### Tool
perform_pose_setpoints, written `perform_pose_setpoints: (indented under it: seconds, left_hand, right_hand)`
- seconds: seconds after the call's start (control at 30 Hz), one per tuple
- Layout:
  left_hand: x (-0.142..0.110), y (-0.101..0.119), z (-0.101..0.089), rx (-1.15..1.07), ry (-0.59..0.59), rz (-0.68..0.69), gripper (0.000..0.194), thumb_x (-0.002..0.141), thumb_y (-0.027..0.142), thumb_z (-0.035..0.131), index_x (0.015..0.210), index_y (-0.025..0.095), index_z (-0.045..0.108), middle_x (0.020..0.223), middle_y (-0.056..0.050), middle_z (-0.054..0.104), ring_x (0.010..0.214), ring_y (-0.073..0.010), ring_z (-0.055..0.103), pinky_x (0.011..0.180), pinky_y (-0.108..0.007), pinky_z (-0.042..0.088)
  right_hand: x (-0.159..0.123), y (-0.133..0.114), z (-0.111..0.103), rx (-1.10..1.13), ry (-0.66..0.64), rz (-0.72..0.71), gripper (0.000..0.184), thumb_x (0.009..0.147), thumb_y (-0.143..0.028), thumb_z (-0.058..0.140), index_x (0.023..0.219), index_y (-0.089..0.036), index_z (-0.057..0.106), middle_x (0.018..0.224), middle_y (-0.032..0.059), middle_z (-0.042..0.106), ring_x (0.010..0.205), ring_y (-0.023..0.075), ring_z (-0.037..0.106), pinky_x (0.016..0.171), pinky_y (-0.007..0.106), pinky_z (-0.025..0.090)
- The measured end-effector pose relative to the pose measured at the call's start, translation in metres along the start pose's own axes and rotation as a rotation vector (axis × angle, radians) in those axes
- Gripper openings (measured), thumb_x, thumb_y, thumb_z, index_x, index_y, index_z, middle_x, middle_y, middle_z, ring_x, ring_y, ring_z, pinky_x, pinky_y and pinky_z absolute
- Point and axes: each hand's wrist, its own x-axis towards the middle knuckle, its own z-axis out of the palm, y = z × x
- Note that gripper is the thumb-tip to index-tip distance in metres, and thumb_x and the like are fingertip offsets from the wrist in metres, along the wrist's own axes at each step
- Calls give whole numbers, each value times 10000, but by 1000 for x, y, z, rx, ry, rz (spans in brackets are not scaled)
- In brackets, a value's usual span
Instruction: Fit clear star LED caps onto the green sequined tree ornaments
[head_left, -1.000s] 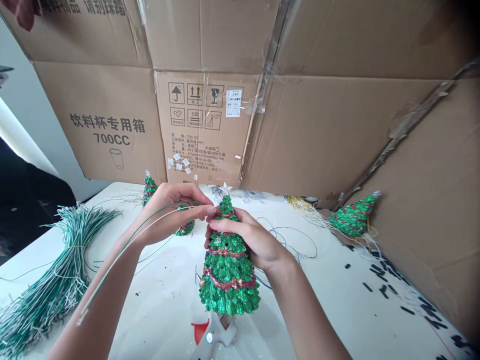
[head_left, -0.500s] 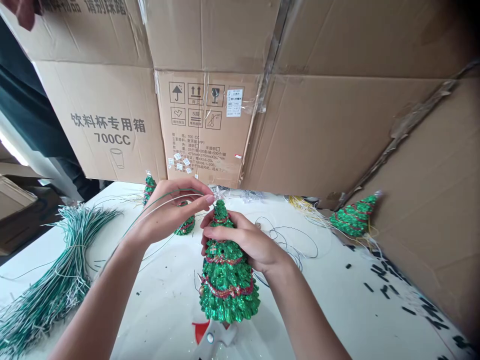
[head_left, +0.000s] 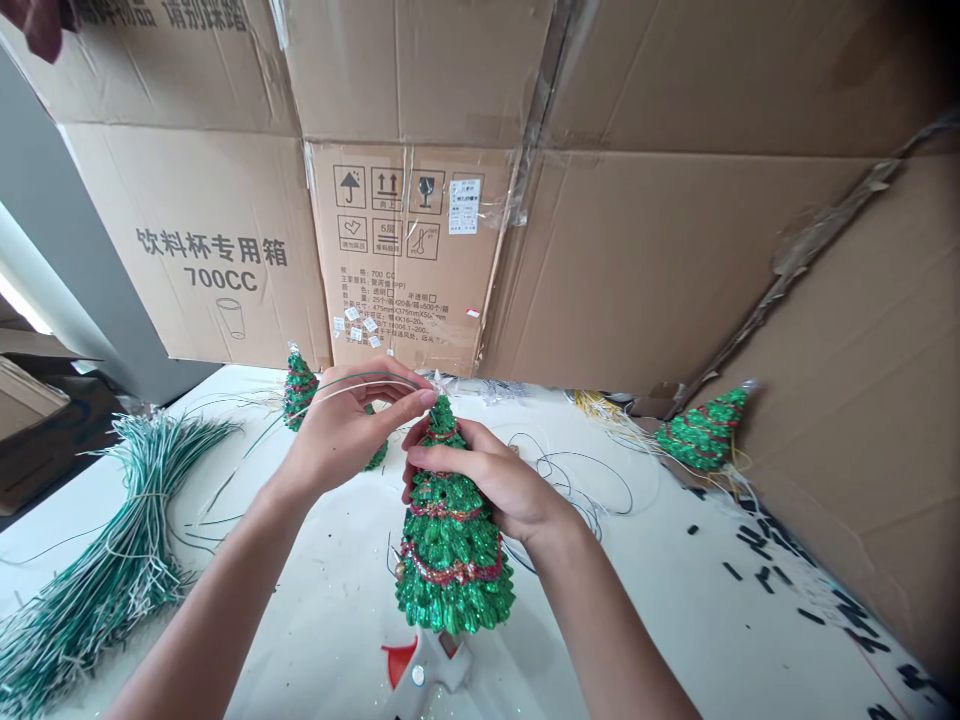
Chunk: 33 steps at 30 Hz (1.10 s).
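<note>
A glittery green miniature Christmas tree (head_left: 455,560) with red garlands stands upright in front of me. My right hand (head_left: 499,475) is wrapped round its upper part, thumb across the front. At the tip, my left hand (head_left: 367,415) pinches the ends of thin green and white wires (head_left: 352,380), which trail back over the hand toward the left. A clear star (head_left: 439,381) shows at the treetop, right by my left fingertips. Whether those fingertips also grip the star, I cannot tell.
A bundle of green-and-white wires (head_left: 135,510) lies on the left. Other small trees (head_left: 298,385) stand behind my left hand; one tree (head_left: 705,430) leans at the right. A white tool with a red part (head_left: 427,672) lies in front. Cardboard (head_left: 637,270) walls the back.
The left fingertips have shifted slightly right, closer to the treetop, and the wires' loose ends now hang lower left of the hand. The dark-clothed person at far left has left view.
</note>
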Motion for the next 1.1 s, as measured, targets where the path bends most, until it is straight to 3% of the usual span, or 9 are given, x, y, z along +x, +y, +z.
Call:
perform_pose_setpoints:
  seconds: [0.17, 0.4, 0.63, 0.83, 0.93, 1.1]
  left_hand:
    - [-1, -2, -1, 117, 51, 16, 174, 897, 402, 871, 901, 234, 828, 927, -26, 851, 842, -167, 806, 731, -237, 642]
    - [-2, 0, 3, 142, -1, 5, 101, 910, 325, 838, 877, 231, 851, 848, -12, 840, 793, -153, 780, 723, -249, 611]
    - [-1, -3, 4, 142, -65, -13, 105, 905, 336, 846, 878, 235, 860, 823, -4, 831, 810, -155, 769, 752, -259, 599]
    - [0, 2, -4, 184, -220, 88, 202, 1002, 381, 748, 1069, 234, 870, 1022, -48, 849, 925, -180, 791, 820, -278, 621]
    - [1, 0, -4, 108, -166, 54, 217, 1019, 407, 734, 1096, 223, 820, 1038, -53, 849, 930, -186, 808, 820, -281, 636]
    - [0, -2, 2, 125, -75, 27, 219, 988, 397, 769, 887, 203, 767, 810, -27, 806, 757, -157, 769, 668, -244, 603]
  right_hand:
    - [1, 1, 0, 7, 9, 1, 390, 650, -352, 997, 897, -209, 731, 790, 27, 761, 712, 208, 738, 691, 351, 608]
    - [3, 2, -3, 33, 45, 8, 396, 644, -337, 995, 916, -210, 736, 760, 29, 768, 684, 210, 746, 657, 345, 612]
    - [3, 2, -2, 58, 66, -6, 400, 647, -325, 1005, 936, -216, 751, 776, 10, 767, 695, 198, 739, 646, 333, 613]
    - [2, 0, -3, 60, 82, -35, 398, 674, -387, 1002, 919, -199, 751, 772, 22, 755, 688, 201, 727, 645, 334, 595]
    - [1, -1, -4, 62, 81, -34, 400, 690, -385, 996, 951, -203, 755, 779, 22, 753, 693, 203, 727, 646, 338, 589]
    - [2, 0, -4, 67, 83, -22, 380, 698, -372, 998, 934, -205, 750, 814, 24, 756, 714, 202, 730, 665, 347, 594]
